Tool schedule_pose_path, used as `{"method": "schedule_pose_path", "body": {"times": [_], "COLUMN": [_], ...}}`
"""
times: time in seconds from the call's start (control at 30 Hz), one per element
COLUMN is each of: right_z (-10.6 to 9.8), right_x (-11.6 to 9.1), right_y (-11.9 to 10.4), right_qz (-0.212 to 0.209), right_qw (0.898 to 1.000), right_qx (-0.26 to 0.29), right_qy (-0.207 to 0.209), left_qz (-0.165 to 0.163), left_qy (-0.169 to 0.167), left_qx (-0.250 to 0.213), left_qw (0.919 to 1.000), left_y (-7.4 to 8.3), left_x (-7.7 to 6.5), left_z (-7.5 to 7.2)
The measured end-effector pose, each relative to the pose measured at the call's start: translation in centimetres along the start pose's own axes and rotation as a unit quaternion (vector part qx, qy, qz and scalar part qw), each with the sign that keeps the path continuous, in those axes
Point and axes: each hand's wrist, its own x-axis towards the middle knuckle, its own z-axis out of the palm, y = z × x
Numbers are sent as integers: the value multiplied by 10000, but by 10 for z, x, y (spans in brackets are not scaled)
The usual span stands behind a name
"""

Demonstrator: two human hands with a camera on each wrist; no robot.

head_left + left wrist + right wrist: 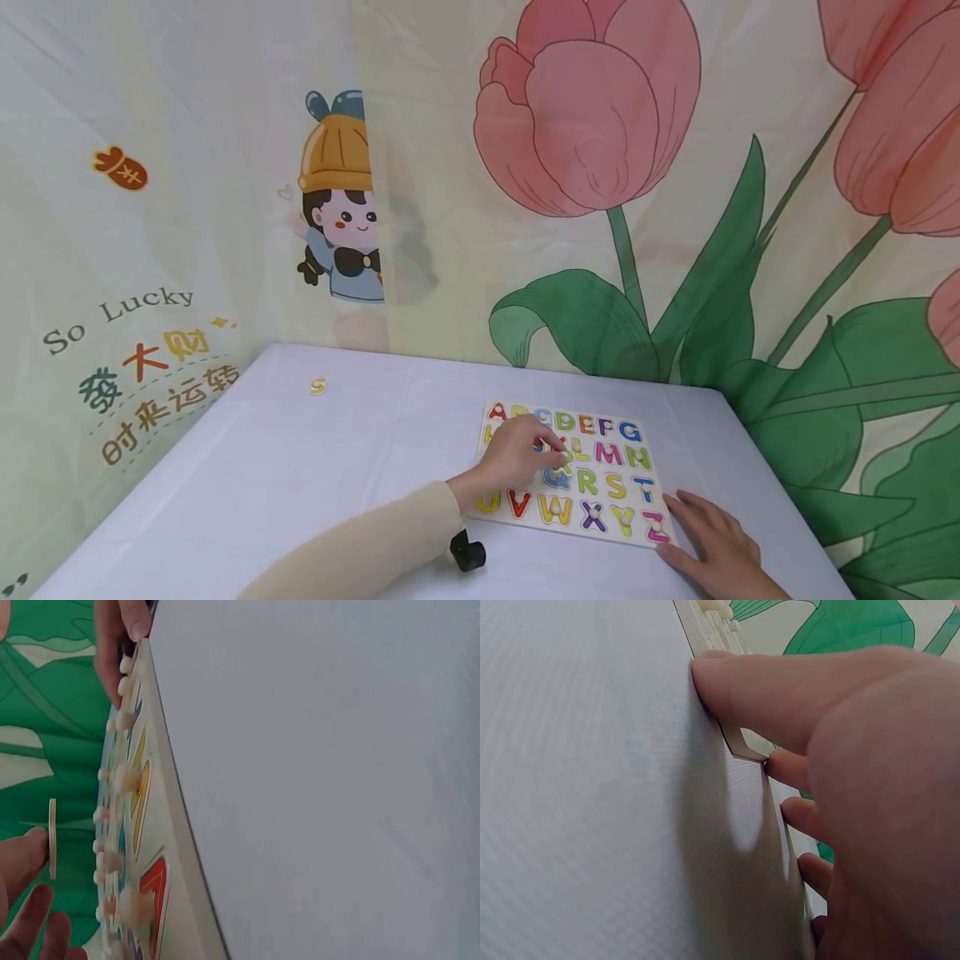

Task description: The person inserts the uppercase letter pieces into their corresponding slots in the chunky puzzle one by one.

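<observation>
A wooden alphabet puzzle board (551, 521) with colourful letters, many bearing round knobs, lies on the table. Over its middle, my left hand (517, 454) pinches a flat wooden letter piece (566, 457), seen edge-on in the left wrist view as a thin piece (52, 838) held above the board. Which letter it is, I cannot tell. That hand hides part of the middle rows. My right hand (716, 542) rests at the near right corner, beside the pink Z (656, 527). Its thumb (727, 686) touches the board's edge, fingers extended along the side.
A small yellow-orange S-shaped piece (318, 386) lies alone on the white-covered table (360, 450), far left. A black device (468, 552) sits by the left sleeve. Behind the table hangs a printed curtain (442, 183) with tulips.
</observation>
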Motion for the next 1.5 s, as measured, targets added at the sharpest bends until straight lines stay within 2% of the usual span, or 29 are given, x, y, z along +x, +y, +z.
{"method": "schedule_pose_path", "body": {"times": [0.13, 0.4, 0.63, 0.93, 1.1, 1.27, 1.4, 1.5], "right_z": [2, 3, 2, 1, 2, 3, 3, 3], "right_x": [1, 1, 2, 2, 3, 4, 4, 4], "right_y": [2, 4, 3, 2, 3, 5, 6, 6], "right_qz": [25, -128, -85, 15, 11, -28, -12, -3], "right_qw": [10000, 9999, 10000, 10000, 10000, 9999, 10000, 10000], "right_qx": [12, -48, -9, -44, 0, 53, 41, 23], "right_qy": [-8, 96, 38, -52, -86, -100, -67, -74], "left_qz": [52, -24, -32, -87, -112, -37, 49, 4], "left_qy": [-71, -26, 87, 211, 186, -112, -358, -361], "left_qx": [9, 130, 532, 730, 751, 570, 366, 273], "left_qw": [10000, 9999, 9985, 9971, 9969, 9983, 9987, 9990], "left_y": [7, 5, 6, 8, 10, 9, 7, 3], "left_x": [0, 3, 6, 6, 5, 5, 5, 4], "left_z": [17, 40, 50, 54, 53, 44, 25, 5]}}
